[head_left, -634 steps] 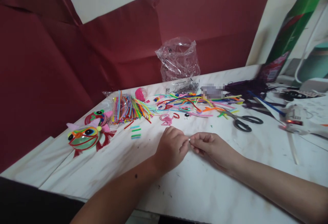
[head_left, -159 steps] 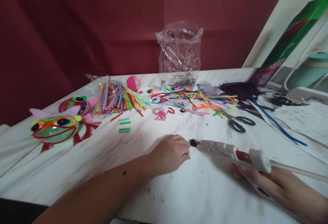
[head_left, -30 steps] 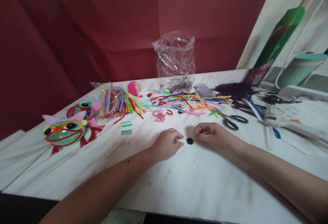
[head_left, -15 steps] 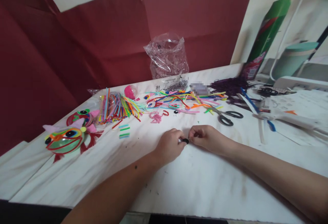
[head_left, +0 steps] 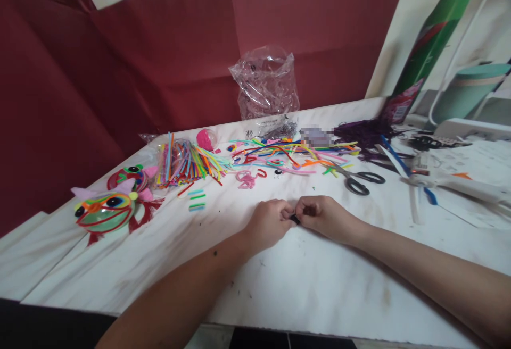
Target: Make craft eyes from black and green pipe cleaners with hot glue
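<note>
My left hand (head_left: 268, 223) and my right hand (head_left: 323, 216) meet fingertip to fingertip on the white table (head_left: 319, 285). Both pinch a small black round piece (head_left: 294, 219) between them, just above the tabletop. The fingers of both hands are curled closed around it. Behind the hands lies a spread of coloured pipe cleaners (head_left: 287, 155), with a pink curled bit (head_left: 244, 179) nearest.
Black scissors (head_left: 361, 181) lie right of the hands, a white glue gun (head_left: 451, 184) further right. Two decorated ball figures (head_left: 107, 208) sit at the left, with a bundle of coloured sticks (head_left: 181, 163) and a clear plastic bag (head_left: 265, 83) behind. Short cut pieces (head_left: 195, 200) lie near.
A second ago the black piece lay on the table between my hands. Both hands have closed in on it and now pinch it together.
</note>
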A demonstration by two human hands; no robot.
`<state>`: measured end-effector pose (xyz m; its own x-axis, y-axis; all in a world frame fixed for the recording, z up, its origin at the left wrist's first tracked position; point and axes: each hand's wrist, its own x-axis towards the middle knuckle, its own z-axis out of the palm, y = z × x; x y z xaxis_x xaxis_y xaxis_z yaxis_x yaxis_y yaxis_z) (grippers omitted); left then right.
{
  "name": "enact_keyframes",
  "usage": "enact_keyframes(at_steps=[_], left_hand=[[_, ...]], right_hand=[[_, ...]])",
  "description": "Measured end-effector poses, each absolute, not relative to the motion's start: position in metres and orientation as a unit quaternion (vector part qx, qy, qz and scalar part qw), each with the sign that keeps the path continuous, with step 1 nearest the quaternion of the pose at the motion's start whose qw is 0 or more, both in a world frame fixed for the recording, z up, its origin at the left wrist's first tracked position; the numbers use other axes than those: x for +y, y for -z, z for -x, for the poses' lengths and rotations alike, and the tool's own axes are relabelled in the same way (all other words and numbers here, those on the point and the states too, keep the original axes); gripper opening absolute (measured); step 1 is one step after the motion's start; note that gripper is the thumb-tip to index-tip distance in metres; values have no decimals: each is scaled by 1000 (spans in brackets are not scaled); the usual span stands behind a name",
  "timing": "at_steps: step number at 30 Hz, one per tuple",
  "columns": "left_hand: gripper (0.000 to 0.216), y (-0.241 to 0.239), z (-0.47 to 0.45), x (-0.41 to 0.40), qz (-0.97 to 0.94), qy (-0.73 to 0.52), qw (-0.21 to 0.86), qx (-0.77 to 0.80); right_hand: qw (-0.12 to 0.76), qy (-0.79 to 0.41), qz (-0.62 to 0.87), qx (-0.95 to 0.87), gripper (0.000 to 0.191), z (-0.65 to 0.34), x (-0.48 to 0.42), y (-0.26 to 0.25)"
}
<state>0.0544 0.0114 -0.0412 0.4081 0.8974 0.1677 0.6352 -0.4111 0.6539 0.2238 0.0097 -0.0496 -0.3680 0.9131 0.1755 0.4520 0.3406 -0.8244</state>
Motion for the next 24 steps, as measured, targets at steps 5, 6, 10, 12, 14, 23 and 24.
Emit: enact_keyframes(at_steps=[5, 6, 10, 12, 14, 23, 24], left_hand=[[12, 41, -52, 14, -806, -253, 242, 477], [9, 41, -53, 14, -801, -261, 256, 475], [8, 38, -55, 11, -750, -308, 352, 468], [11, 37, -56, 10, -727, -317, 383, 473], [12, 36, -57, 8, -719, -324, 384, 480], [10, 37, -58, 9, -744, -343, 318, 477], [10, 37, -58, 9, -745, -343, 317, 476]], right_hand=[[364, -394, 464, -705, 9, -224, 11, 47], [372, -399, 468, -695, 9, -224, 12, 46], [407, -407, 479, -663, 8, -222, 11, 43], [421, -410, 474, -656, 7, -220, 11, 43], [425, -410, 465, -660, 7, -220, 10, 42], [401, -343, 462, -712, 7, -221, 6, 44], [399, -340, 467, -712, 7, -221, 6, 44]])
